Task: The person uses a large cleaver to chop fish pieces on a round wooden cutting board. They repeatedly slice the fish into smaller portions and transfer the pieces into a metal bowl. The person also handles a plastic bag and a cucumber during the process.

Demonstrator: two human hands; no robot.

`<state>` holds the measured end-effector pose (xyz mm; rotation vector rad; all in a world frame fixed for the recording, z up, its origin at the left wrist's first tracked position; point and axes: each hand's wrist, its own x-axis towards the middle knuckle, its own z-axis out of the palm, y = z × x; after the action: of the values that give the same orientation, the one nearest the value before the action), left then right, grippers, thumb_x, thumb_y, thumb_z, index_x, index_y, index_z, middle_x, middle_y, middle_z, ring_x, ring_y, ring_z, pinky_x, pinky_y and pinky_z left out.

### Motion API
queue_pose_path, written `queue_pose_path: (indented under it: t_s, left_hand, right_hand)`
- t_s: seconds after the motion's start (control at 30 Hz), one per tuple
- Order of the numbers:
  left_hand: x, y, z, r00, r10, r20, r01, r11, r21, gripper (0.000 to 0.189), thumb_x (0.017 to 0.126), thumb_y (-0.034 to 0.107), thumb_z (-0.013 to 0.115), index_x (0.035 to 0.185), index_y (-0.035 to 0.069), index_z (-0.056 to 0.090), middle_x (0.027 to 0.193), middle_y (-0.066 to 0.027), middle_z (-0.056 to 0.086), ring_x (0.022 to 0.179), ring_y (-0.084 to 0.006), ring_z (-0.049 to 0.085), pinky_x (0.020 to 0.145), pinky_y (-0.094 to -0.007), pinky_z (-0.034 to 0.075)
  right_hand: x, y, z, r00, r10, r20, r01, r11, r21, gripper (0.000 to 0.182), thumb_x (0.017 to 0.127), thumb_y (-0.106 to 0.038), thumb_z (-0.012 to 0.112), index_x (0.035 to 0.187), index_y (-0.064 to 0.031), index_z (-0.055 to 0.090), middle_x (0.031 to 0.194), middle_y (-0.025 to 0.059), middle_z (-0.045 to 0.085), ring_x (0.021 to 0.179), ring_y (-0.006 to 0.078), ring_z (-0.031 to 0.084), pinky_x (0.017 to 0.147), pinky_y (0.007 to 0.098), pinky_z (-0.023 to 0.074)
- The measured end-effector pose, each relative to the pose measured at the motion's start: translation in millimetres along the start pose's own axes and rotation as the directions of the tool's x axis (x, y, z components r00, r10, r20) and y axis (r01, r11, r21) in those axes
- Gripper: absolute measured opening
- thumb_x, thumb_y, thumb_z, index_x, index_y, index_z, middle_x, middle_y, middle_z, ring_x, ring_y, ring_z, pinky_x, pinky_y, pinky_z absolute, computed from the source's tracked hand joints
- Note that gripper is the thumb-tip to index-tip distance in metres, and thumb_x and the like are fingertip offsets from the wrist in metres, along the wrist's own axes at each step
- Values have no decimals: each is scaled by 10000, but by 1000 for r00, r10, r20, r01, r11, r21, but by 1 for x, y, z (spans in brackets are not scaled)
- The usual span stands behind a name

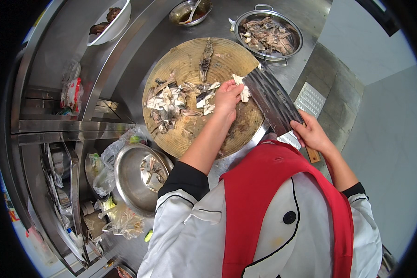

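My right hand (pixel 309 130) grips a broad cleaver (pixel 272 99) by its wooden handle, its dark blade slanting up and left over the rim of a round wooden chopping block (pixel 239 130). Between the fingers of my left hand (pixel 228 99) is a pale, floppy food piece (pixel 243 91), close to the blade; whether the two touch I cannot tell. A heap of pale and grey cut pieces (pixel 166 102) lies on the block's left half, with more strips near my left wrist. At the far side of the block rests one long dark piece (pixel 206 60).
Beyond the block stand a two-handled steel pan (pixel 300 41) of similar pieces and a bowl of brown sauce (pixel 208 15) with a spoon. A steel basin (pixel 125 173) holds scraps at left, beside plastic bags (pixel 106 180). A white bowl (pixel 120 29) sits on the steel shelf (pixel 107 66).
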<state>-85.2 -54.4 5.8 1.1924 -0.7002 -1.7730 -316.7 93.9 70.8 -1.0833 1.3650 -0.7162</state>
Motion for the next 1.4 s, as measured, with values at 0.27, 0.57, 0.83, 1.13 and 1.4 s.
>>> queue_pose_path:
  t_s: [0.27,0.57,0.83,1.13,1.4]
  left_hand:
    - [0,4,-6,997,17,73,-18,1000,13,230,913,32,619,1117,2,517,1057,-150,671,917,-209,678,786,-282,532]
    - [-5,3,-1,993,45,105,-48,998,33,222,898,15,639,1086,6,521,1003,-140,678,911,-218,688,811,-296,543]
    - [-5,0,-3,989,54,134,-65,995,76,154,907,30,637,1031,18,548,957,-129,686,855,-217,692,780,-310,553]
    - [-3,4,-9,996,-15,90,8,997,75,116,942,112,617,996,23,566,943,-136,690,821,-221,696,748,-329,564]
    - [-2,6,-8,998,57,2,-57,996,72,82,933,68,620,953,-3,584,881,-139,699,741,-210,703,655,-299,555]
  right_hand:
    - [-3,-1,-4,997,-21,-76,25,999,45,170,984,-125,500,1114,-17,512,595,-1,487,401,77,432,383,239,352]
    - [0,3,-5,996,-23,-86,29,998,63,172,986,-127,498,1118,-17,507,596,-5,479,400,74,427,382,237,353]
    - [1,3,-4,995,-6,-96,13,997,75,164,984,-125,501,1114,-27,516,597,-7,479,397,73,421,382,235,351]
    - [1,5,-5,991,-1,-134,12,997,80,128,1003,-171,503,1027,-46,498,581,-10,473,386,73,412,381,225,339]
    - [1,5,-9,987,8,-158,3,997,72,156,976,-127,508,1102,-36,523,592,-1,491,401,82,437,400,239,363]
